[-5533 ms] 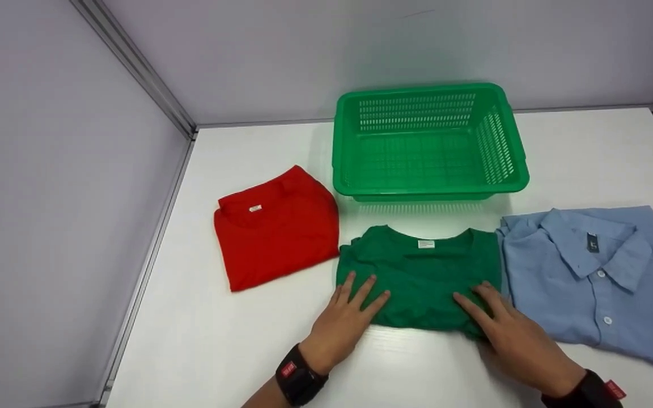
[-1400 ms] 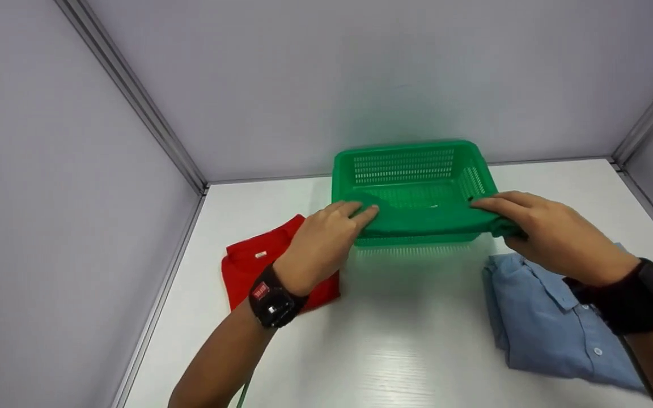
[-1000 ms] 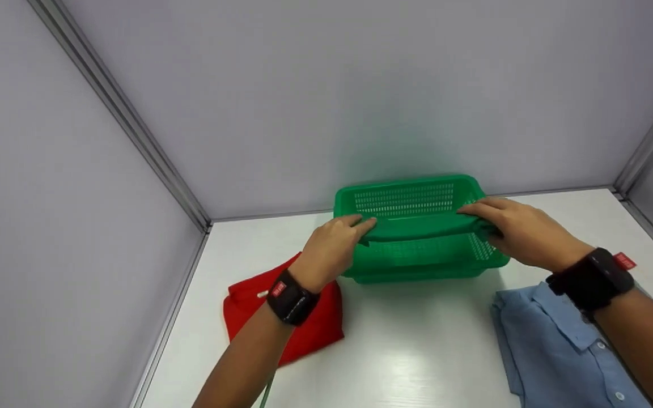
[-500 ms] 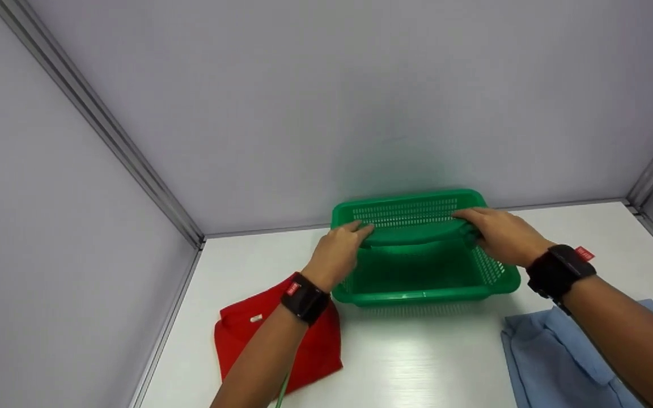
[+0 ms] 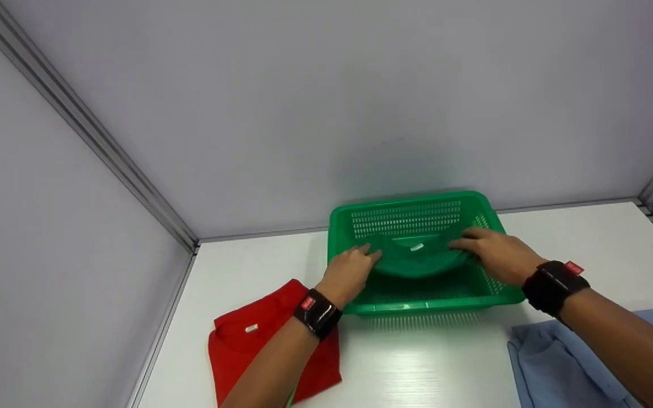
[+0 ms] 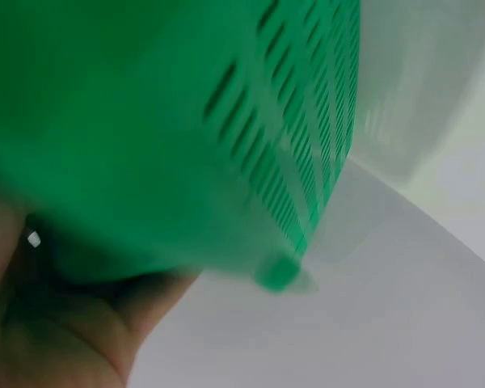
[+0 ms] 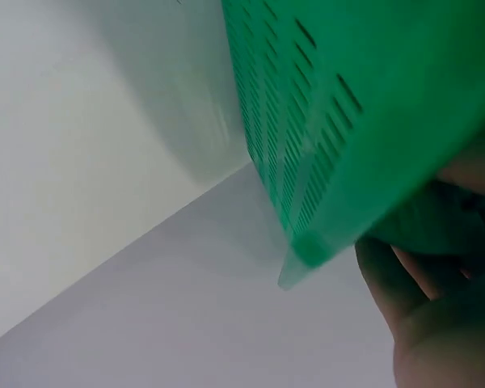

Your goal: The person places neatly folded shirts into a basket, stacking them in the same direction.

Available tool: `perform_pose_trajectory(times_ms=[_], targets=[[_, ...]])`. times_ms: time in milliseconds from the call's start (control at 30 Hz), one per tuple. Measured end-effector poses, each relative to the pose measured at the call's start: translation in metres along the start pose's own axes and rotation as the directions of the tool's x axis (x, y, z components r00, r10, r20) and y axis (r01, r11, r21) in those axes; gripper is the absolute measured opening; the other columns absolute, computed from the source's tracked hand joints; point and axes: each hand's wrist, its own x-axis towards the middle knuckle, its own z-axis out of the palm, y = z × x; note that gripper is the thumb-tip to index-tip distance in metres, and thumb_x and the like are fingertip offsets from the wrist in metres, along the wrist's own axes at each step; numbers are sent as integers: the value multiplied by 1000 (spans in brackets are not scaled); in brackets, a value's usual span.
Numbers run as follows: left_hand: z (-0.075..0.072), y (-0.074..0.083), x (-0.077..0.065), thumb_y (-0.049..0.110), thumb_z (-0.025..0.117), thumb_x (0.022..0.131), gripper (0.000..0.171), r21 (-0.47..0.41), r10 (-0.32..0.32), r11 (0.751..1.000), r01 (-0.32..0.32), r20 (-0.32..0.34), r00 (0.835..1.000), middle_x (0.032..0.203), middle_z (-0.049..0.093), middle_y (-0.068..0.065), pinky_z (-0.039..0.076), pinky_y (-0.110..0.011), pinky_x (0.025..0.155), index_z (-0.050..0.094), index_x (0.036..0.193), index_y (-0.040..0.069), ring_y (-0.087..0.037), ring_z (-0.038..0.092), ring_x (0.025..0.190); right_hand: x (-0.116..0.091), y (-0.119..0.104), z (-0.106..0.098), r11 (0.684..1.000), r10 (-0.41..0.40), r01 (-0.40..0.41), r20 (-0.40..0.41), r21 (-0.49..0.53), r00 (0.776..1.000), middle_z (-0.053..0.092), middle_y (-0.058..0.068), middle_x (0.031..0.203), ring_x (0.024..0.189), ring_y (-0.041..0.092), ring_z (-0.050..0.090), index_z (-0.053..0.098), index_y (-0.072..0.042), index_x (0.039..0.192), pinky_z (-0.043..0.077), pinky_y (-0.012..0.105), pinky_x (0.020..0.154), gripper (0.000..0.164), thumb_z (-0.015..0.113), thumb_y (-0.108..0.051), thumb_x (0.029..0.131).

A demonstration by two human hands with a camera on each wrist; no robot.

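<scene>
A folded green T-shirt [image 5: 414, 264] with a white neck label sags between my hands inside the green plastic basket [image 5: 423, 307], its lower front below the basket's rim. My left hand [image 5: 349, 276] grips the shirt's left side, reaching over the basket's left rim. On the opposite side my right hand [image 5: 499, 256] pinches the shirt's right side with its fingers. In the left wrist view the hand [image 6: 65, 335] is beside the slotted basket wall [image 6: 291, 153], which hides much of it. The right wrist view shows the other hand [image 7: 449, 323] with dark green cloth between its fingers.
A folded red T-shirt [image 5: 247, 362] lies left of the basket, partly under my left forearm. At the lower right is a folded blue button shirt [image 5: 553, 362], partly hidden by my right forearm. A grey wall [image 5: 281, 124] stands behind the basket.
Both hands have lifted the green T-shirt from the table and carried it forward over the basket. Over the last half second they lowered it inside, and its neck label came into view.
</scene>
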Motion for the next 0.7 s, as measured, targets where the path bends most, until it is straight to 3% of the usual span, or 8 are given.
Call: perform_pose_trajectory(times_ms=[133, 233, 333, 433, 567, 700], targets=[[2, 3, -6, 5, 64, 103, 38, 21, 47, 999, -48, 42, 998, 138, 72, -10, 60, -41, 102, 70, 139, 15, -24, 71, 125, -3, -2, -3, 1000, -6, 6, 97, 2, 995, 68, 22, 133, 118, 44, 70, 66, -11, 142, 61, 59, 92, 47, 64, 6, 98], [-2, 4, -11, 6, 64, 103, 34, 4, 71, 997, -72, 78, 994, 121, 79, -5, 63, -32, 92, 74, 134, 16, -15, 74, 102, -4, -5, -8, 999, 21, -25, 185, 22, 982, 72, 23, 131, 118, 44, 71, 61, -8, 146, 60, 62, 93, 54, 68, 6, 94], [-9, 3, -19, 4, 65, 102, 28, -62, 71, 996, -63, 123, 990, 98, 76, -4, 57, -23, 74, 77, 126, 12, -12, 61, 79, -5, -9, -15, 998, 38, -49, 255, 38, 966, 74, 22, 128, 116, 41, 72, 63, -4, 143, 59, 63, 93, 54, 73, 4, 91], [-18, 2, -25, 4, 66, 100, 19, -133, 46, 991, -25, 158, 986, 81, 64, -3, 47, -21, 64, 80, 114, 7, -12, 52, 71, -5, -13, -19, 999, 28, -40, 277, 35, 960, 76, 20, 122, 111, 39, 74, 71, -2, 132, 60, 62, 92, 42, 74, 2, 90], [-25, 1, -29, 14, 66, 103, 17, -180, 13, 983, 21, 185, 983, 68, 53, 0, 45, -20, 60, 79, 96, 6, -11, 49, 63, -4, -20, -23, 998, 4, -20, 285, 54, 959, 80, 16, 106, 85, 22, 74, 74, 1, 122, 64, 48, 77, 29, 70, -4, 95], [-25, 2, -29, 32, 58, 109, 43, -196, 9, 980, 37, 230, 973, 57, 43, 3, 41, -21, 57, 63, 71, 13, -9, 44, 55, -4, -25, -22, 992, -11, -32, 331, 124, 943, 74, 3, 84, 63, 9, 56, 76, 3, 116, 52, 30, 62, 25, 62, -14, 103]])
